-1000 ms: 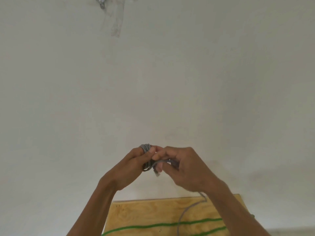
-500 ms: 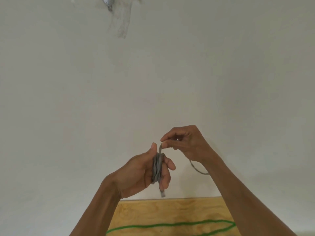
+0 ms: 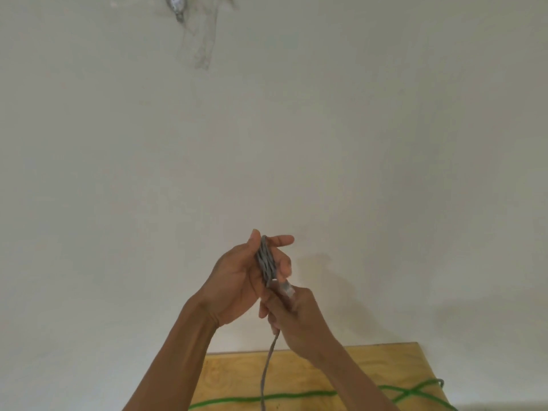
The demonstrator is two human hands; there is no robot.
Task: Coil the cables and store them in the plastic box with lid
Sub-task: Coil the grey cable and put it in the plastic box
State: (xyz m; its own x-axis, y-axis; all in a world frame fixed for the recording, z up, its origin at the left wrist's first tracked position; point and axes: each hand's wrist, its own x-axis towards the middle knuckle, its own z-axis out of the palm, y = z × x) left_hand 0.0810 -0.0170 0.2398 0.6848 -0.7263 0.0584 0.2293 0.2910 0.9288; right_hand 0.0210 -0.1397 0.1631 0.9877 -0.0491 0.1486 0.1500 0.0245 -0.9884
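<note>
the grey cable (image 3: 267,264) is wound in several turns round the left hand (image 3: 243,280), the coil standing nearly upright between the thumb at the top and the fingers, which curl over it from the far side. the index finger sticks out to the right above the coil, while the lower fingers bend round the strands. the cable's plug end (image 3: 287,288) juts out at the bottom of the coil, pale and slightly blurred, just beside the knuckles of the right hand (image 3: 292,318).

the right hand sits directly below the left, touching it, with its fingers closed round the loose run of the same cable. from under that hand the free length hangs down and passes out of view at the bottom edge, in front of the wooden table (image 3: 370,369).

on the table lies a green cable (image 3: 296,396), stretched across its width and crossing over itself near the right edge. only the far part of the tabletop shows.

behind everything is a pale wall (image 3: 385,143), with a small metal fitting (image 3: 175,4) and a smeared mark below it near the top left.
</note>
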